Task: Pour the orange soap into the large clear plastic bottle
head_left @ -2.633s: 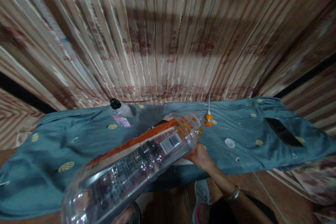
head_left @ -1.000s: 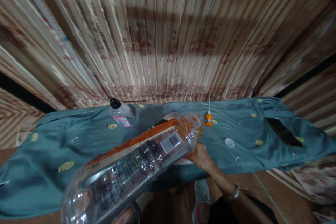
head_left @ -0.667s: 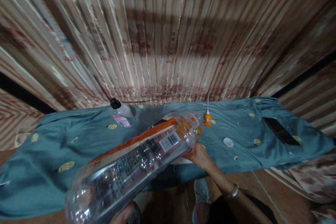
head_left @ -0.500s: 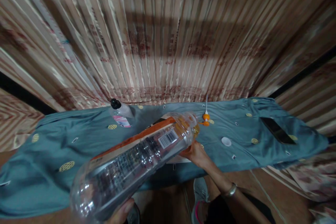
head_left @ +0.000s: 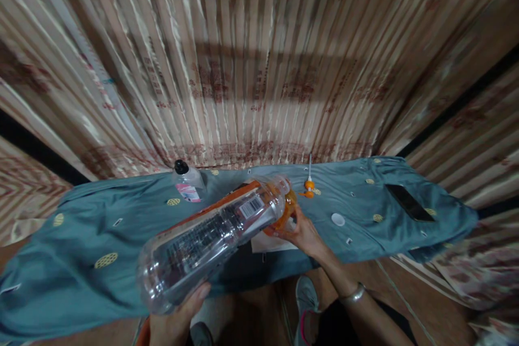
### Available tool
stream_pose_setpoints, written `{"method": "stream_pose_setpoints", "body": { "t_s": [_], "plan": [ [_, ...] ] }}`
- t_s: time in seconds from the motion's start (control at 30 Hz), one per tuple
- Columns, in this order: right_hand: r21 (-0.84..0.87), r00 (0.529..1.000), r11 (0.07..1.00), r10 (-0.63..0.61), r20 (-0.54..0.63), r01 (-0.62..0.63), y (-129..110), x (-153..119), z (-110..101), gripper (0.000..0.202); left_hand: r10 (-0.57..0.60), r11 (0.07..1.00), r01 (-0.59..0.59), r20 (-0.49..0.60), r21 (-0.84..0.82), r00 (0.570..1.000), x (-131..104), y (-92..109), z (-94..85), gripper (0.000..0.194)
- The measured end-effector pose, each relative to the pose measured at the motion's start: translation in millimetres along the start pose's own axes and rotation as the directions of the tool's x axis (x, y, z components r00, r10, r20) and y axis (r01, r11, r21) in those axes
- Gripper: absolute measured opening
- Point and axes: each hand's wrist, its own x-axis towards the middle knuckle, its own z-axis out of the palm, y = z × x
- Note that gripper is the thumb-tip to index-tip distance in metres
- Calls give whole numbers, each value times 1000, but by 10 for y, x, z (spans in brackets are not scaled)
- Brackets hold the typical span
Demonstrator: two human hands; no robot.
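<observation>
My left hand [head_left: 178, 311] grips a large clear plastic bottle [head_left: 198, 248] near its base. The bottle lies tilted in the air, its neck toward the upper right, with an orange-edged label and a barcode. At its mouth is a smaller amber bottle [head_left: 289, 205], partly hidden behind the clear one. My right hand [head_left: 304, 235] is closed around this amber bottle, fingers on its near side. Whether the two rims touch, I cannot tell. Just beyond lies an orange pump head [head_left: 309, 189] with a white tube. A round white cap [head_left: 338, 220] lies right of my right hand.
A teal patterned cloth [head_left: 133, 227] covers the table. A clear bottle with a black cap [head_left: 187, 183] stands at the back left. A black phone [head_left: 409, 203] lies at the right. Behind the table hangs a striped curtain [head_left: 251, 75]. A white sheet [head_left: 267, 246] lies below the bottles.
The clear bottle has moved away from me and tilts slightly less, and more of my left hand shows. My right hand and the amber bottle have shifted slightly left in view.
</observation>
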Motion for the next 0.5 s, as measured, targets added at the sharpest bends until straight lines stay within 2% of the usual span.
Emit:
{"method": "stream_pose_setpoints", "body": {
  "t_s": [0.1, 0.33, 0.5],
  "plan": [
    [42, 999, 999, -28, -32, 29, -25, 8, -33, 98, -62, 997, 64, 58, -39, 996, 19, -38, -8, 51],
    [105, 985, 984, -131, -109, 143, -147, 34, -100, 102, 5, 996, -8, -30, -88, 1000, -34, -59, 88, 47],
    [152, 976, 972, -155, -154, 179, -268, 21, -89, 105, 34, 997, -40, -81, -72, 996, -92, -32, 202, 54]
  ]
}}
